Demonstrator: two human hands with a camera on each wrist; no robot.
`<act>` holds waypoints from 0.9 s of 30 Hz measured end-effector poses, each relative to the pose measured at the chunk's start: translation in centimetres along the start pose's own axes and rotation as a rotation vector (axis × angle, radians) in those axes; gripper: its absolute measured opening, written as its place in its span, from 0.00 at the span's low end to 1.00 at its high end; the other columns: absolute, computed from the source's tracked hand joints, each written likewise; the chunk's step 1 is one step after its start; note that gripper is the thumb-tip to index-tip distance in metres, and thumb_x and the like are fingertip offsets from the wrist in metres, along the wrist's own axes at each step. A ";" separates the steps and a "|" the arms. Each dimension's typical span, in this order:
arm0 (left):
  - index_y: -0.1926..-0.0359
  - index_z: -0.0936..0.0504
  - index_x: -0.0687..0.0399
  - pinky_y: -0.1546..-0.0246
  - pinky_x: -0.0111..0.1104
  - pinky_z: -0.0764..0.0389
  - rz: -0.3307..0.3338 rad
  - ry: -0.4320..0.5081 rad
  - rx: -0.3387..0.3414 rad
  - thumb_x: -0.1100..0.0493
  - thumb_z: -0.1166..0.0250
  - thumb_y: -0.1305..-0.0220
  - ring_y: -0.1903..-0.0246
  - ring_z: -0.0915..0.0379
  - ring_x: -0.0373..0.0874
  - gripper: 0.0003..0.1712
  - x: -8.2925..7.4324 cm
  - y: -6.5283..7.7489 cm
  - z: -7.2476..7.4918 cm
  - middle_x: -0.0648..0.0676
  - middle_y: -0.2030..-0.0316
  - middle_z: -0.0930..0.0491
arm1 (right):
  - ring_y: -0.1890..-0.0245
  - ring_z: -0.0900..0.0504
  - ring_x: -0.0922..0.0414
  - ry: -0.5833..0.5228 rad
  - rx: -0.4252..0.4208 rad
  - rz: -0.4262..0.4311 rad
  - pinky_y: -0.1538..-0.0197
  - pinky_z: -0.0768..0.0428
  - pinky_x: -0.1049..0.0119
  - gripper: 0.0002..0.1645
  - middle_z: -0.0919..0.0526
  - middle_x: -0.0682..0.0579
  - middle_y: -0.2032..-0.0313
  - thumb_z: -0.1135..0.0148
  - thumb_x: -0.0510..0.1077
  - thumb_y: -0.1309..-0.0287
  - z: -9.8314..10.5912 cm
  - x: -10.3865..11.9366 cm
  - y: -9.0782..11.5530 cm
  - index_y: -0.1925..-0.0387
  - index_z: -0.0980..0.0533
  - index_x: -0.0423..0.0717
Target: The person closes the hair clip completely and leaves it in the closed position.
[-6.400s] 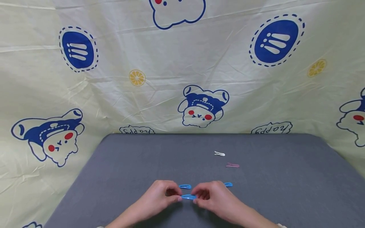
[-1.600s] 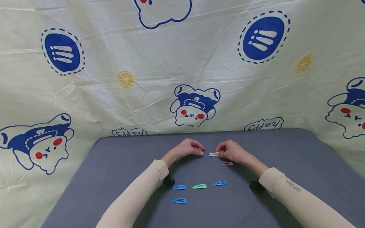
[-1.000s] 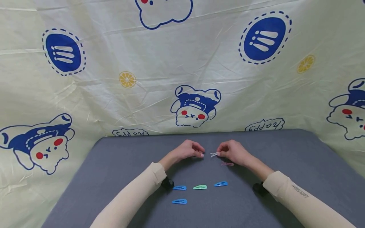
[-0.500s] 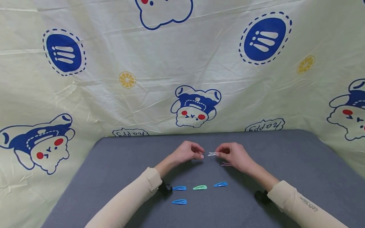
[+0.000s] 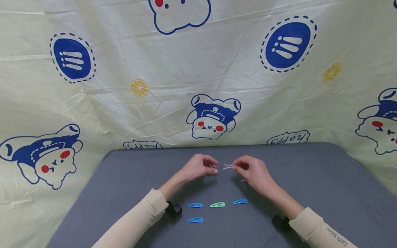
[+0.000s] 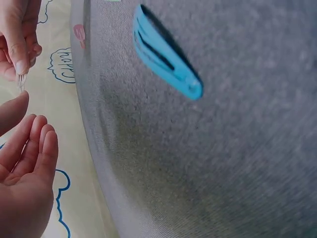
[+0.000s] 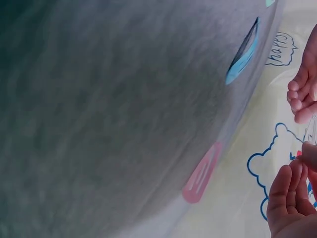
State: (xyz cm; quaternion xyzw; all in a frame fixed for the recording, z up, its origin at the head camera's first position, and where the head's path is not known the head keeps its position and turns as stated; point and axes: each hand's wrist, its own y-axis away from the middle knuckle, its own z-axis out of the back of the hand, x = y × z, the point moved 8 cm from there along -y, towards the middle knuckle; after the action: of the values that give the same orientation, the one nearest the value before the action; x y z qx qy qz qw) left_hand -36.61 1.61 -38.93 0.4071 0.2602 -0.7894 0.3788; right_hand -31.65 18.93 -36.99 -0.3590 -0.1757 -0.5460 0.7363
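Observation:
My right hand (image 5: 255, 174) pinches a white snap hair clip (image 5: 227, 166) between thumb and fingers, its narrow prongs spread and facing left. Across from the prongs, my left hand (image 5: 200, 167) has its fingers loosely bent and nothing between them. In the left wrist view, the left thumb comes right up to the tip of the white clip (image 6: 21, 82). A pink hair clip (image 7: 202, 173) lies on the table; in the head view my right hand covers most of it.
Nearer the body, a blue clip (image 5: 195, 205), a green clip (image 5: 217, 204) and another blue clip (image 5: 240, 201) lie in a row on the grey table (image 5: 139, 193). One more blue clip (image 5: 195, 220) lies in front. A printed cloth (image 5: 167, 113) hangs behind.
Earlier both hands held a blue clip near the front; it now lies on the table. My right hand has picked up the white clip and brought it slightly left; its prongs have spread.

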 end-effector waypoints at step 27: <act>0.50 0.16 0.53 0.52 0.36 0.23 -0.080 0.004 -0.104 0.59 0.29 0.39 0.59 0.25 0.40 0.16 -3.6 6.9 1.1 0.50 0.56 0.18 | 0.69 0.24 0.63 -0.037 -0.115 0.086 0.61 0.21 0.63 0.05 0.21 0.64 0.68 0.31 0.41 0.41 1.0 5.3 3.8 0.62 0.16 0.54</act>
State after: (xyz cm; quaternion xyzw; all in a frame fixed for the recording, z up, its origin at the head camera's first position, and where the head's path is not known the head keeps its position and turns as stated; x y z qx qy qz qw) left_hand -30.12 -1.80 -36.02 0.3777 0.3178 -0.7885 0.3669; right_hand -26.16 16.58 -34.19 -0.4180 -0.1421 -0.5162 0.7339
